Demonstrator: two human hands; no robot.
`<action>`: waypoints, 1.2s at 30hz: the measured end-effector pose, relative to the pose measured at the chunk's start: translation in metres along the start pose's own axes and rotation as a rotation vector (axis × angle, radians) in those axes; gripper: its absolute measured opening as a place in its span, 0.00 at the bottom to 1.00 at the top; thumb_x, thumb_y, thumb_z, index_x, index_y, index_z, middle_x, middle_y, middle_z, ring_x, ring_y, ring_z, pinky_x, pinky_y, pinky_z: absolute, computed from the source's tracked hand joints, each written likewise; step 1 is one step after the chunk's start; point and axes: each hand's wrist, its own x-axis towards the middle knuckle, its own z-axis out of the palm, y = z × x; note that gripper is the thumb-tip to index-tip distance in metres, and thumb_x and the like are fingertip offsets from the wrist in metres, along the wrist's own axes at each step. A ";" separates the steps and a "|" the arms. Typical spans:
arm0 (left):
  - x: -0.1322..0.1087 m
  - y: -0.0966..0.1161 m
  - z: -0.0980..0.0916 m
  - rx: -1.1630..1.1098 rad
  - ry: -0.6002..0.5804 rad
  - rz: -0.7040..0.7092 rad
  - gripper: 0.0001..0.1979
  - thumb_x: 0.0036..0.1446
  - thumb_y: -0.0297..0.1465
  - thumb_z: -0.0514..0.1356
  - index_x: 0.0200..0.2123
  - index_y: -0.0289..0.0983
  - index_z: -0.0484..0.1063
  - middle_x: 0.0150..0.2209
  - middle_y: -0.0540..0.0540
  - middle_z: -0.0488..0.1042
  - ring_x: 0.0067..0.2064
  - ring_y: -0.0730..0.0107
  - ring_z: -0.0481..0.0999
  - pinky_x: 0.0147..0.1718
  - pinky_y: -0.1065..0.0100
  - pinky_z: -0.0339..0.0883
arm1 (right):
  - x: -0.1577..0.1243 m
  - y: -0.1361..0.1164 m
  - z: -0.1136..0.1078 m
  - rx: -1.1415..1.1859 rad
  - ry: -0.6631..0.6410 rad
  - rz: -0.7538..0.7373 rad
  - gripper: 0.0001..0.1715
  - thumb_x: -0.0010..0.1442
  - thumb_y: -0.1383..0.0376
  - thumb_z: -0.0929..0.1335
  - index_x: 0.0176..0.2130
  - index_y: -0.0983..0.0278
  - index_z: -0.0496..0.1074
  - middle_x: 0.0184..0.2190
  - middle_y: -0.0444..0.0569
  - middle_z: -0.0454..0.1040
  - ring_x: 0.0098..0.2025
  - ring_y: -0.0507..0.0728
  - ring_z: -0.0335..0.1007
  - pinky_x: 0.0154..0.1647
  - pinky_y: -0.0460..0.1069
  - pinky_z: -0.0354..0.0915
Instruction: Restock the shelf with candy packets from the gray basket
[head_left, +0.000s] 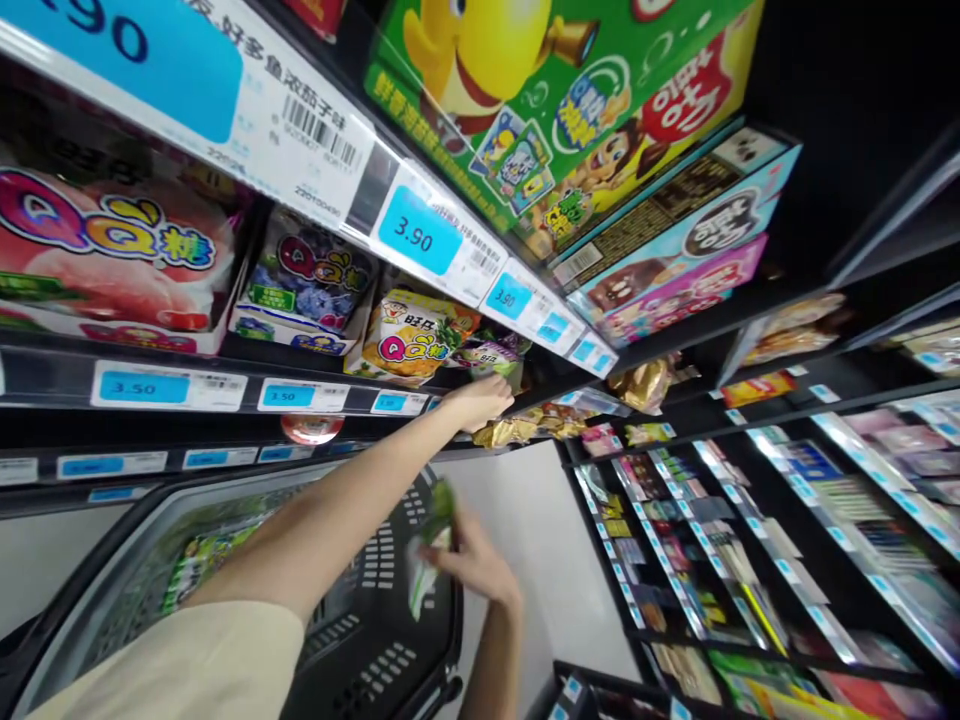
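Observation:
My left hand (486, 402) reaches up to the shelf with its fingers curled in, right at the front of a purple and green gummy candy bag (487, 355). Whatever those fingers grip is hidden. Just left of it stands an open box of yellow QQ gummy candy bags (412, 335). Lower down, my right hand (471, 560) is closed on a green and white packet (431, 560), blurred by motion, above the right end of the shopping basket (375, 650). Inside the basket lies a green, patterned package (199, 565), partly covered by my left forearm.
Blueberry QQ gummies (304, 270) and peach QQ gummies (112, 240) fill boxes further left. Overhead, a shelf edge with price tags (416, 235) carries a large green snack box (487, 90). Gold packets (525, 425) lie beyond my left hand. Stocked shelves (720, 540) stand at right.

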 end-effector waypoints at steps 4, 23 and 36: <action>0.000 0.000 0.002 -0.012 0.027 0.002 0.13 0.57 0.29 0.60 0.44 0.28 0.74 0.41 0.33 0.76 0.44 0.49 0.75 0.46 0.56 0.64 | 0.011 -0.007 -0.056 0.088 0.644 -0.080 0.44 0.58 0.49 0.73 0.66 0.62 0.58 0.54 0.56 0.73 0.54 0.63 0.74 0.57 0.59 0.71; 0.006 0.000 0.004 0.035 -0.047 0.056 0.18 0.57 0.31 0.60 0.49 0.33 0.79 0.51 0.33 0.79 0.55 0.43 0.73 0.56 0.49 0.63 | 0.164 -0.035 -0.112 -0.177 1.119 -0.166 0.47 0.56 0.52 0.71 0.63 0.69 0.51 0.54 0.66 0.73 0.54 0.66 0.74 0.57 0.60 0.68; 0.003 0.003 0.011 0.003 0.050 0.037 0.24 0.57 0.27 0.58 0.57 0.30 0.74 0.60 0.30 0.71 0.62 0.46 0.69 0.61 0.52 0.62 | 0.151 -0.050 -0.147 -0.401 0.771 0.056 0.31 0.57 0.44 0.71 0.47 0.67 0.69 0.46 0.66 0.78 0.53 0.71 0.74 0.53 0.57 0.68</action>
